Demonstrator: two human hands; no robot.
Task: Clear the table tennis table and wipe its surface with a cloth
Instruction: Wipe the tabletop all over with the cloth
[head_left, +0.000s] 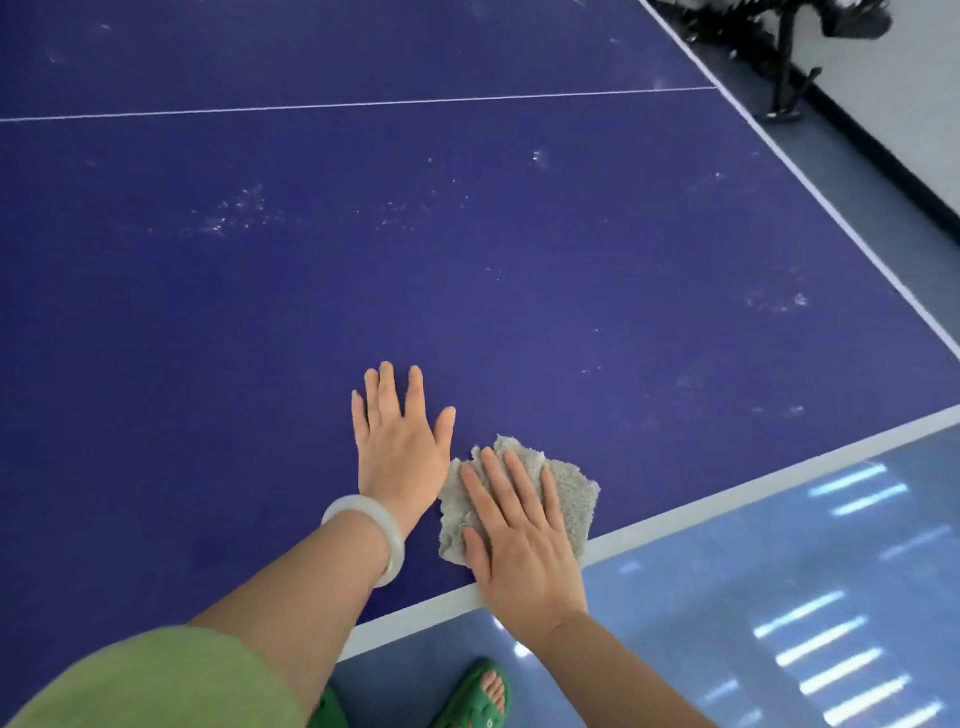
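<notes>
Right now the right hand (519, 540) presses flat w/ straight fingers on the grey cloth (569, 491), near the counter (467, 260) edge; left hand (397, 441) lies flat, released, just beside it. Risk: cloth is bunched small, so strokes may skip the pale smudges (228, 215) further out.

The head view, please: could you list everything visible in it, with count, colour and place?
table tennis table: one, dark blue, white lines, pale smudges; fills most of the view
cloth: one, grey; on the table by its near edge
stand: one, black; on the floor, top right
floor: blue, glossy; right and below
sandals: two, green; bottom
bracelet: one, white; left wrist
sleeve: one, green; left arm
left hand: flat on the table beside the cloth
right hand: flat on the cloth
</notes>
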